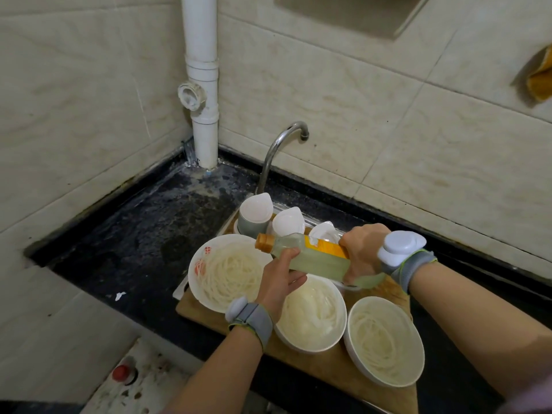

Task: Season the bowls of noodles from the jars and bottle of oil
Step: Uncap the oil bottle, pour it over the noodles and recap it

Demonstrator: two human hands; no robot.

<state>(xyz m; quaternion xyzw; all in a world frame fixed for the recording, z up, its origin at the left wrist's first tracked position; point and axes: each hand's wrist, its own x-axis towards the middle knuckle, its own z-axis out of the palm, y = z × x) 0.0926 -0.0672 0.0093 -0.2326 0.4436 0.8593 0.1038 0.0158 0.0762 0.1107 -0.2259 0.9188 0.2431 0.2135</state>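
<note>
Oil bottle lay sideways above the noodle bowls, right hand gripping its body, left hand curled at its neck; brown cap seemed on, so unscrewing first, then tipping slowly, looked wisest

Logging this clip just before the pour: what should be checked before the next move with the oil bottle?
1. Right hand grips the oil bottle: ok.
2. Left hand holds the bottle near its neck: ok.
3. Cap off: not ok, it is on.
4. Oil in the bottle: ok.
5. Noodle bowls upright on the cutting board: ok.
6. Bottle mouth over a bowl: cannot tell.
</note>
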